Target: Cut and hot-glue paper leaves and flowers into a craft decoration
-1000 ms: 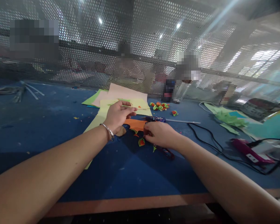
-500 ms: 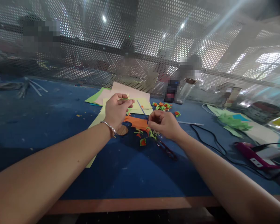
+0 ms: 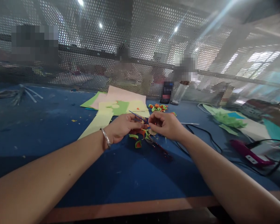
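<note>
My left hand, with a silver bangle at the wrist, has its fingers closed in a pinch; what lies between them is too small to make out. Facing it, my right hand is closed at the fingertips, touching one end of a thin blue stick that slants across the left fingers. Below the hands lie orange and green paper scraps, among them a curled orange-green piece. Dark-handled scissors rest beside them, partly in shadow.
Yellow paper, green and pink sheets lie behind my left hand. A pile of orange-green paper pieces sits behind my right. Farther back stand a phone and a clear bottle. A magenta power strip with black cables is at right.
My left hand has come down and right to meet the right hand. The blue stick now lies flatter, across the left fingers. The view has shifted slightly.
</note>
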`<action>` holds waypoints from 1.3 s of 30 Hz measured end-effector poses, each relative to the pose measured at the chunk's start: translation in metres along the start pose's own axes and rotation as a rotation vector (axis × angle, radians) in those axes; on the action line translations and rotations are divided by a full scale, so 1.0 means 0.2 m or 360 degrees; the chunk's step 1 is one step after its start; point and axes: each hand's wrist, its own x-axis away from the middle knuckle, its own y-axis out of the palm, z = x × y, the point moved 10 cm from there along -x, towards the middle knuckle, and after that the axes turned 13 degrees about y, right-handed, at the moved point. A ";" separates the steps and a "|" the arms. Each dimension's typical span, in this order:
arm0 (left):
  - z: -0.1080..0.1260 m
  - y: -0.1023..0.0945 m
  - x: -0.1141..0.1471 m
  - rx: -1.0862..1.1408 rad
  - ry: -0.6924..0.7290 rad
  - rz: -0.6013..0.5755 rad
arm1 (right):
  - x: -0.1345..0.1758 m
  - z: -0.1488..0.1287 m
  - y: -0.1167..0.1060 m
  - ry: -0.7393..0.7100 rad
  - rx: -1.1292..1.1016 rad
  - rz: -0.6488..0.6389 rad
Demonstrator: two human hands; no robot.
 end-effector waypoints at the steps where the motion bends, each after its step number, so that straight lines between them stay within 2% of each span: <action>1: 0.00 0.00 0.00 -0.0015 0.0004 -0.0021 | 0.00 0.00 0.01 0.0005 0.0011 -0.0020; 8: -0.02 0.00 0.00 -0.0094 -0.0053 -0.0194 | 0.00 0.01 0.02 0.0001 0.0057 -0.0061; 17: -0.04 0.00 0.02 -0.0115 -0.0186 -0.0278 | 0.01 0.01 0.03 0.0023 0.0035 -0.0105; 21: -0.04 -0.02 0.02 -0.0097 -0.0168 -0.0166 | 0.01 0.00 -0.01 0.0017 -0.0006 -0.0031; 25: -0.01 -0.04 -0.01 0.0001 -0.0034 -0.0017 | 0.00 0.00 -0.05 0.0043 -0.0116 0.0080; 30: 0.03 -0.04 -0.01 0.0045 0.0098 0.0043 | -0.02 0.01 -0.07 0.0082 -0.0207 0.0199; 35: 0.07 -0.06 0.00 -0.0135 0.0205 0.0144 | -0.03 0.03 -0.01 0.0141 -0.0184 0.0093; 39: 0.08 -0.03 0.01 -0.0252 0.0237 0.0107 | -0.03 0.03 0.02 0.0165 -0.0223 0.0051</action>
